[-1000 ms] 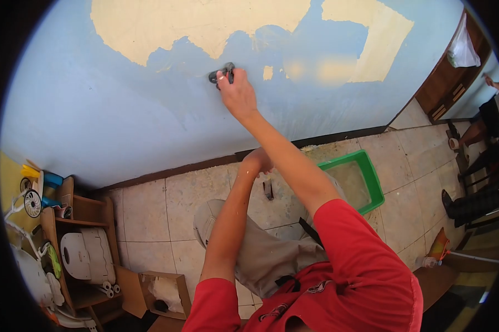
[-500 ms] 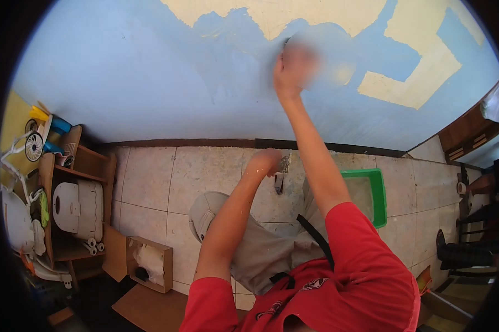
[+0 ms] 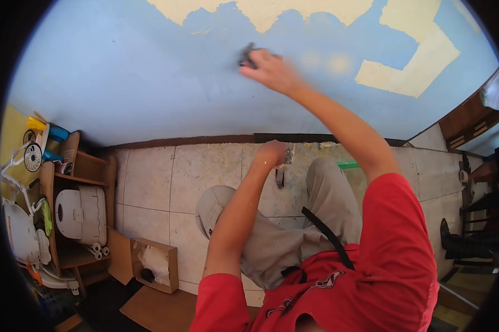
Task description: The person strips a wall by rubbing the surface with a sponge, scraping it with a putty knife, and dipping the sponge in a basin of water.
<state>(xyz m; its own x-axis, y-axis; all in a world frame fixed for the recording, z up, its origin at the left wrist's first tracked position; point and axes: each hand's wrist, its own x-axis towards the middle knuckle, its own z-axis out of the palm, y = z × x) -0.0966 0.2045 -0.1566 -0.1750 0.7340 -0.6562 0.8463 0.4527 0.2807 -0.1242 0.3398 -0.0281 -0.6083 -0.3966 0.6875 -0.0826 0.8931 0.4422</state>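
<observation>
My right hand [image 3: 271, 71] is raised against the blue wall [image 3: 150, 83], its fingers closed round a dark grey, crumpled-looking thing [image 3: 247, 55] that is blurred by motion. Low down by the wall's base, my left hand [image 3: 273, 152] is curled, with its fingers mostly hidden. A speckled greyish piece [image 3: 289, 154] shows at its fingers; whether it is held, I cannot tell. Just below lies a small tool-like thing with a dark part [image 3: 280, 177]. Cream patches [image 3: 421, 61] with ragged edges show on the upper wall.
A green basin [image 3: 348, 165] is partly hidden behind my knee. To the left are a wooden shelf [image 3: 89, 174] and an open cardboard box [image 3: 155, 265]. Pale tiles [image 3: 144, 171] with paint specks cover the floor. At the right stands a brown cabinet [image 3: 476, 130].
My right hand has swept left and slightly down across the wall with the dark grey thing. My left hand stays low by the wall. My right knee now covers most of the basin.
</observation>
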